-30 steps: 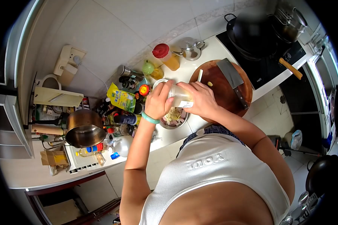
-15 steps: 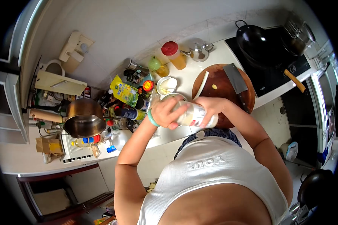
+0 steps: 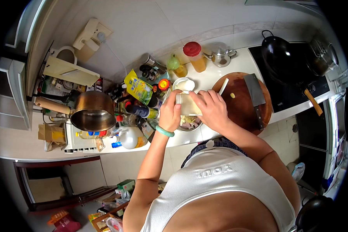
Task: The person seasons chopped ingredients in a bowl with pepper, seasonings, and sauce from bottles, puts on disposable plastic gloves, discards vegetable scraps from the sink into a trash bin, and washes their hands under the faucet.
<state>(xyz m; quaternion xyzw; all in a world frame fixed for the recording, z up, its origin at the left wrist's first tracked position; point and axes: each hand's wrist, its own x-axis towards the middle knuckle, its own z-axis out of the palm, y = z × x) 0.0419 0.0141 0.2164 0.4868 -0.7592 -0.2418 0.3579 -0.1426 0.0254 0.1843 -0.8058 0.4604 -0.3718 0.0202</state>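
My left hand [image 3: 169,114], a green bangle at its wrist, grips the left end of a clear jar [image 3: 189,103] with pale contents. Ridges like a screw neck show at that end. My right hand [image 3: 213,110] wraps its fingers over the jar's right side. The jar is held sideways above a bowl [image 3: 198,127] of pinkish and pale yellow pieces, hiding part of it. Just behind the hands sits a small white bowl [image 3: 176,82] with something white in it. To the right, a round wooden chopping board [image 3: 241,112] carries a cleaver [image 3: 254,89], a white stalk [image 3: 223,86] and a small yellow slice [image 3: 232,95].
Bottles and a yellow pouch [image 3: 139,88] crowd the counter's left. A saucepan [image 3: 92,112] stands farther left. Along the wall are a red-lidded jug [image 3: 197,60] and a glass teapot [image 3: 221,58]. A black wok [image 3: 276,54] rests on the hob at right.
The jar has turned and moved slightly left and up, its labelled side no longer showing. My right hand now lies over it, and the bowl of pieces has come into view. The camera view has shifted.
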